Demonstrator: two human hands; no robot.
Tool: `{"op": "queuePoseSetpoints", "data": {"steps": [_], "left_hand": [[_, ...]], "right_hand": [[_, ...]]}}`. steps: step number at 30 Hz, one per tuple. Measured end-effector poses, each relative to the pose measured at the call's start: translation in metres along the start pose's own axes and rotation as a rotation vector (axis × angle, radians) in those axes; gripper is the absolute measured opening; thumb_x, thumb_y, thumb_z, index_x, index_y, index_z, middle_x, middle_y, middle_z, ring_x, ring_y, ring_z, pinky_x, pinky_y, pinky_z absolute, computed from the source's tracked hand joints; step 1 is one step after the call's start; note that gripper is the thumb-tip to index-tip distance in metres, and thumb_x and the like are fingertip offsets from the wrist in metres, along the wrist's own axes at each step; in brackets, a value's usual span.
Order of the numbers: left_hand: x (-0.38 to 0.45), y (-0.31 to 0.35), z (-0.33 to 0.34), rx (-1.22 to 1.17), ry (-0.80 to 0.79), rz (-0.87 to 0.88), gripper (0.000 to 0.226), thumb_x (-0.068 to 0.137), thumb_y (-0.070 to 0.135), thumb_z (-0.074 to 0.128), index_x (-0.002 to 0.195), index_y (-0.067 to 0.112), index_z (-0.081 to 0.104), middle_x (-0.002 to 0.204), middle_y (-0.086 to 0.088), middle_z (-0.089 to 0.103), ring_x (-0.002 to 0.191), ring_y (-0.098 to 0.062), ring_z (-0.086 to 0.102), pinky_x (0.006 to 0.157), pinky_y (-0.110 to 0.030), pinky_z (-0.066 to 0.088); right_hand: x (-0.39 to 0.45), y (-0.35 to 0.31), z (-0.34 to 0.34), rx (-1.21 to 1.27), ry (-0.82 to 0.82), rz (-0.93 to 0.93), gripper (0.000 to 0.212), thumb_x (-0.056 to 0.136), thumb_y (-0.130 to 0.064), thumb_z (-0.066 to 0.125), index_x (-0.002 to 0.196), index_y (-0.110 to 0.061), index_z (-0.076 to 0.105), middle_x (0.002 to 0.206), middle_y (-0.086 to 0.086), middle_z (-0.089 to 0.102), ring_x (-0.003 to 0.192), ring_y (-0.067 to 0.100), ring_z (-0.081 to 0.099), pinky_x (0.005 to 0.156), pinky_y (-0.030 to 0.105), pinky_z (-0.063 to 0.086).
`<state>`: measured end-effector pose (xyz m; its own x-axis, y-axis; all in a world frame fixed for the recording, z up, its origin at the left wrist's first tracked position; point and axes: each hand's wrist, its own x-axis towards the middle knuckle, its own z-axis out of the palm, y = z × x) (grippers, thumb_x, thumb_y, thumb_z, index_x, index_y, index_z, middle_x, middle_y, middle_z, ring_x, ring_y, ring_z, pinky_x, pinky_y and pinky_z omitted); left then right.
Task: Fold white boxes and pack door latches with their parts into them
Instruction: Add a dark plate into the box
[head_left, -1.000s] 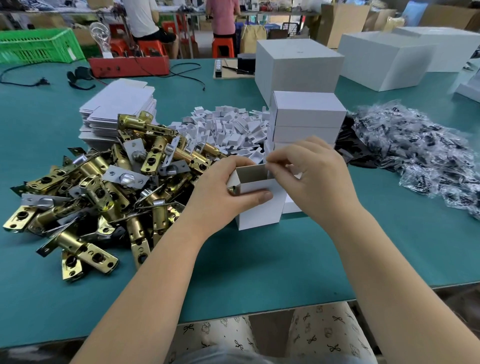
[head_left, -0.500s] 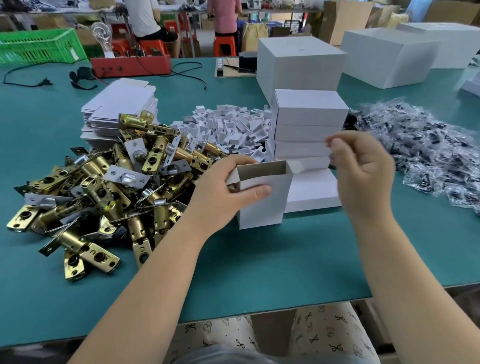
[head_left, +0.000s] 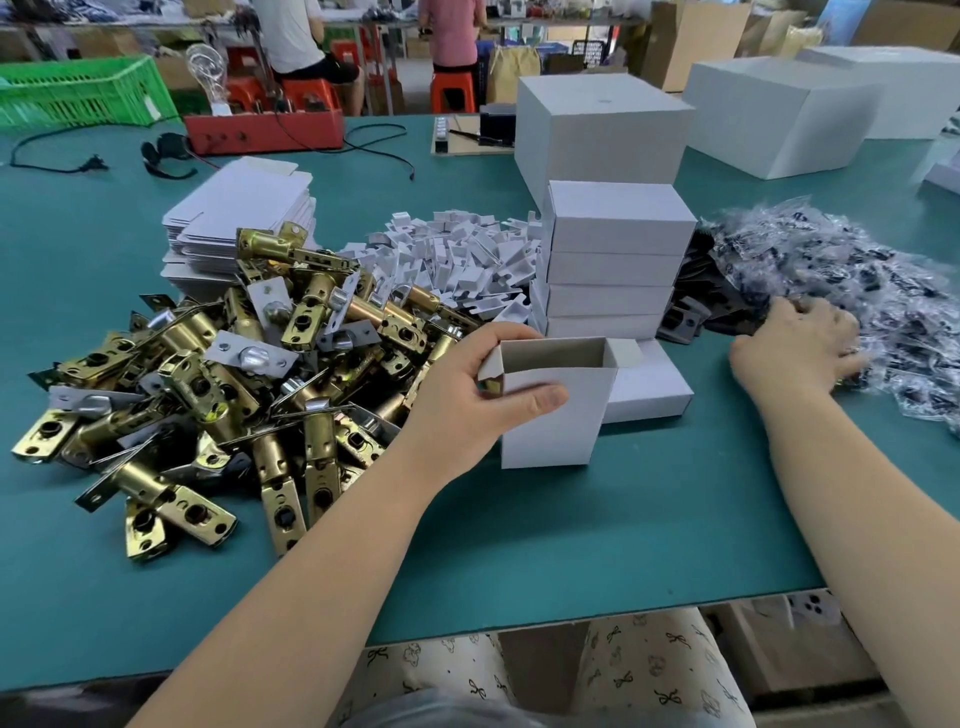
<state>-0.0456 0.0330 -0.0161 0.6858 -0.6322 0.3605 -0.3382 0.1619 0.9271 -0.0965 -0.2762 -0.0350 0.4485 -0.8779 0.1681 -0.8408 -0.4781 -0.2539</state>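
My left hand (head_left: 467, 395) grips a small white box (head_left: 550, 415) that stands upright on the green table, its top open and flaps up. A brass door latch seems to sit inside at the left flap. My right hand (head_left: 800, 348) lies far to the right on the heap of clear plastic parts bags (head_left: 857, 291), fingers curled into the bags; whether it holds one is hidden. A pile of brass door latches (head_left: 218, 374) lies left of the box. Behind the box stands a stack of closed white boxes (head_left: 613, 260).
Flat unfolded box blanks (head_left: 239, 208) are stacked behind the latches, with a heap of small white card inserts (head_left: 457, 260) beside them. Large white cartons (head_left: 602, 124) stand at the back. Dark strike plates (head_left: 680, 322) lie by the stack. The table edge (head_left: 519, 623) runs near my lap.
My right hand left the box's top and travelled right onto the heap of plastic bags. My left hand kept its hold on the open box, which stayed in place.
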Motion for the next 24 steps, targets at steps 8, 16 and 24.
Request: {"op": "queuePoseSetpoints", "data": {"steps": [8,16,24], "left_hand": [[0.002,-0.003,-0.001,-0.036,0.001,0.000,0.038,0.072,0.015,0.082,0.102,0.028,0.064,0.087,0.018,0.070,0.084,-0.001,0.067,0.071,-0.017,0.054],[0.002,-0.003,0.002,-0.085,0.010,-0.023,0.037,0.068,0.022,0.079,0.101,0.027,0.065,0.087,0.016,0.070,0.085,-0.004,0.068,0.073,-0.017,0.055],[0.000,-0.002,0.003,-0.087,0.021,-0.017,0.036,0.068,0.024,0.079,0.101,0.030,0.065,0.088,0.017,0.070,0.086,-0.003,0.068,0.072,-0.017,0.054]], "right_hand": [[0.006,0.016,0.007,0.111,0.032,0.040,0.038,0.092,-0.009,0.049,0.126,0.008,0.052,0.142,0.022,0.038,0.131,0.039,0.032,0.106,0.045,0.029],[-0.003,0.024,-0.001,0.400,0.125,0.041,0.041,0.089,-0.003,0.054,0.128,0.005,0.047,0.137,0.025,0.039,0.121,0.040,0.042,0.101,0.042,0.036],[-0.011,0.025,-0.004,0.447,0.235,-0.107,0.028,0.098,-0.024,0.051,0.118,-0.017,0.068,0.129,0.015,0.054,0.123,0.035,0.039,0.103,0.038,0.030]]}}
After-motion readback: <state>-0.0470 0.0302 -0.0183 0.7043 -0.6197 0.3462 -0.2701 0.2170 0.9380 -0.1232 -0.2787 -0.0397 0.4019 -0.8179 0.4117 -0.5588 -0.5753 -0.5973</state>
